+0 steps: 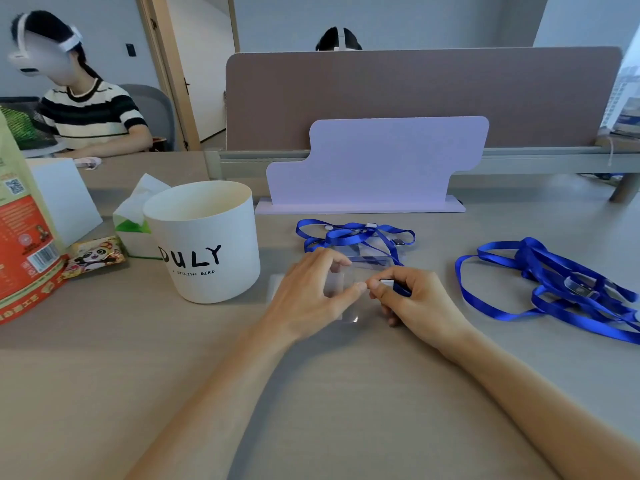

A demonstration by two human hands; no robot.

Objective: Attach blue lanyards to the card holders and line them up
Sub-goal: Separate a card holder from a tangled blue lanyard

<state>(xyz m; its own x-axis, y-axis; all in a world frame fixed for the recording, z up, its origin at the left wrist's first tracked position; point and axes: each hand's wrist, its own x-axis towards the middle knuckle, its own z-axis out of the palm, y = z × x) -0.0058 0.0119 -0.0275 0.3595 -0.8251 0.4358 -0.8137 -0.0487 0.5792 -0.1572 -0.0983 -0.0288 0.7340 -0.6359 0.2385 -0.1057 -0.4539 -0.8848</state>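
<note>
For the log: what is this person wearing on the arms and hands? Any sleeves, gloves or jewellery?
Nothing shows on either. The left hand and right hand are ungloved with no rings visible, and both arms are bare to the frame edge: no sleeves, watch or bracelet.

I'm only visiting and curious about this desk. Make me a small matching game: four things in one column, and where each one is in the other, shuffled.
Things:
1 white tub
2 lanyard heap
3 clear card holder
4 lanyard clip

Places:
a pinched in the right hand
b lying loose at the far right of the desk
c held by the left hand
d standing left of both hands

Pairs: 1-d, 2-b, 3-c, 4-a
</note>
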